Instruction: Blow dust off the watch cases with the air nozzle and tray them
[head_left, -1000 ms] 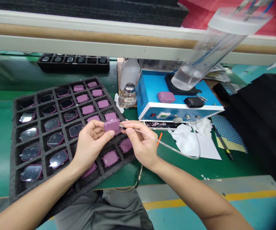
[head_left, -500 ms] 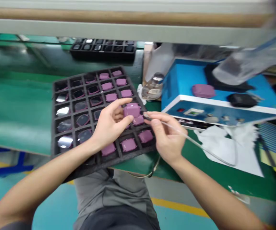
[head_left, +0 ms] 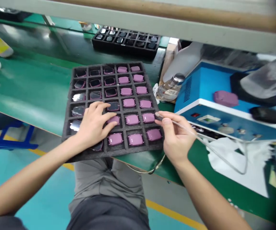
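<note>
My left hand [head_left: 94, 123] reaches over the black foam tray [head_left: 99, 155], fingers spread. Its thumb and a fingertip lie on either side of a purple watch case [head_left: 114, 120] in a compartment; a firm grip on it does not show. Purple watch cases fill the right columns, among them a case [head_left: 148, 118] close to my right fingertips. Dark-screened watch faces [head_left: 95, 83] sit in the left columns. At the tray's right edge my right hand [head_left: 176, 134] pinches a slim tool with a dark tip [head_left: 159, 116], a clear tube [head_left: 214, 150] trailing from it.
A blue box with a white-edged front panel [head_left: 214, 123] stands at the right, carrying another purple case [head_left: 225, 98]. Before it lies white tissue [head_left: 238, 166]. A glass bottle [head_left: 170, 88] is behind the tray, and a second black tray [head_left: 125, 48] sits farther back.
My left hand has let go of the purple watch case it held above the tray and moved left and down among the compartments. My right hand keeps the tubed tool. The whole view has shifted.
</note>
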### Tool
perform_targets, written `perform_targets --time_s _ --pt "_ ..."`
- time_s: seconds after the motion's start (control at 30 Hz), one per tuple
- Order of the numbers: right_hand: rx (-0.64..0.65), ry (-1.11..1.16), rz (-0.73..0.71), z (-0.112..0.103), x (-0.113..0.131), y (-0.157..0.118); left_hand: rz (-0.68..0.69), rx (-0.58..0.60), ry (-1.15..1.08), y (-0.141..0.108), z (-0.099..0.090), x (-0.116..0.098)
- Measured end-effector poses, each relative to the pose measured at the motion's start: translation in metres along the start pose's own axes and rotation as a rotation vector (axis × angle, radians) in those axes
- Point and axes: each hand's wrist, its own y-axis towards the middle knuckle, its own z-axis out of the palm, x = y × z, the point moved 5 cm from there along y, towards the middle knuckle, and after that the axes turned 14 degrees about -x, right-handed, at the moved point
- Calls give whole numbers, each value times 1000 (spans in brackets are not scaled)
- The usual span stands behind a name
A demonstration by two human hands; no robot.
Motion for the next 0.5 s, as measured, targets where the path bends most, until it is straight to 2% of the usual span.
perform_targets --time_s 0.13,0.23,0.33,0.43,0.5 --pt "14 -18 15 0 -1 -1 0 104 -26 37 5 11" --pt "9 -18 15 1 0 -1 11 202 113 63 12 18" --pt "-2 -2 28 1 2 0 36 163 151 79 16 10" --pt "-10 -2 18 2 5 1 -56 68 -81 81 21 -9" --pt "-9 -4 7 3 5 2 -183 68 -330 77 30 -23"
